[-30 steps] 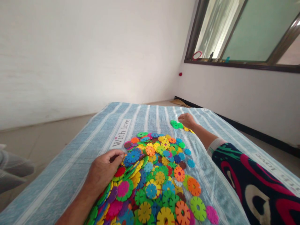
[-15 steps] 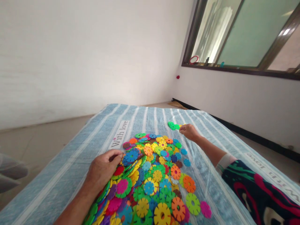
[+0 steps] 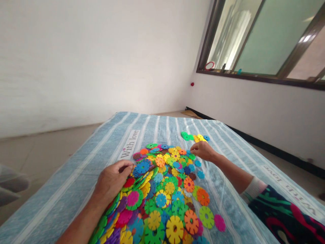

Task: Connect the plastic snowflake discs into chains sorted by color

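Note:
A heap of slotted, flower-shaped plastic discs (image 3: 169,187) in many colours spreads over the cloth in front of me. My left hand (image 3: 113,179) rests against its left edge, thumb and fingers curled together beside a blue disc (image 3: 141,167); whether anything is between the fingertips is hidden. My right hand (image 3: 204,151) is at the heap's far right edge, fingers closed together by a small green disc (image 3: 192,157). What those fingers hold, if anything, does not show. Beyond it lie green discs (image 3: 187,136), yellow discs (image 3: 200,138) and one blue disc, apart from the heap.
A blue and white striped cloth (image 3: 101,149) with printed words covers the table. A magenta disc (image 3: 219,222) lies loose at the heap's right. White walls (image 3: 101,61) stand behind, with a window (image 3: 264,40) at the upper right. Something pale and see-through (image 3: 12,186) is at far left.
My right hand has come back from the separate discs to the heap's far right edge, uncovering the yellow and blue discs there. My left hand has stayed in about the same place.

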{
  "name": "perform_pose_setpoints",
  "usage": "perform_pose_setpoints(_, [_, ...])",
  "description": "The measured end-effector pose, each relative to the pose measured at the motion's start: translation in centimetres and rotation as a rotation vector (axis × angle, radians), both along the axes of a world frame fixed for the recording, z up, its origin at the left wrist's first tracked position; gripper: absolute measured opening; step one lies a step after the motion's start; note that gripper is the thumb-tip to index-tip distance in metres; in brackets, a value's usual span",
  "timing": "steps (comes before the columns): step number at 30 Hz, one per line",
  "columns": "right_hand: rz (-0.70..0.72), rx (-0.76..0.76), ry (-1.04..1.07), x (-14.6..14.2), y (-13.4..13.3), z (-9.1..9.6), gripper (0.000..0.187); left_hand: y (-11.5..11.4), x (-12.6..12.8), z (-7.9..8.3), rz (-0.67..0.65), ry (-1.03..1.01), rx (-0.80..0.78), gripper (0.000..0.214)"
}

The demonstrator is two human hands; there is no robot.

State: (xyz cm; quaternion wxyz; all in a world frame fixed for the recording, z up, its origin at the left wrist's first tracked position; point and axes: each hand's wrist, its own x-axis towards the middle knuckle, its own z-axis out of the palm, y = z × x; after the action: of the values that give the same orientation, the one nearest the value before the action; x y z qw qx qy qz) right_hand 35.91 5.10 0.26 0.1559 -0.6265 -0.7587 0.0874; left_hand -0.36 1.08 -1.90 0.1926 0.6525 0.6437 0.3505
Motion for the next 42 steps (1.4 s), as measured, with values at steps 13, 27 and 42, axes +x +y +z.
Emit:
perform_pose_setpoints(13, [-0.044, -0.086, -0.101, 0.2, -1.0, -0.8, 0.029, -0.1, 0.2, 0.3, 0.007, -0.011, 0.017, 0.027])
perform_pose_setpoints(27, [-0.023, -0.046, -0.07, 2.5, 1.2, 1.6, 0.022, -0.2, 0.2, 0.4, 0.002, -0.021, 0.018, 0.026])
perform_pose_setpoints(42, [-0.169, -0.09, -0.347, 2.4, 9.4, 1.5, 0.026, -0.3, 0.0, 0.0, 0.032, -0.009, -0.055, 0.03])
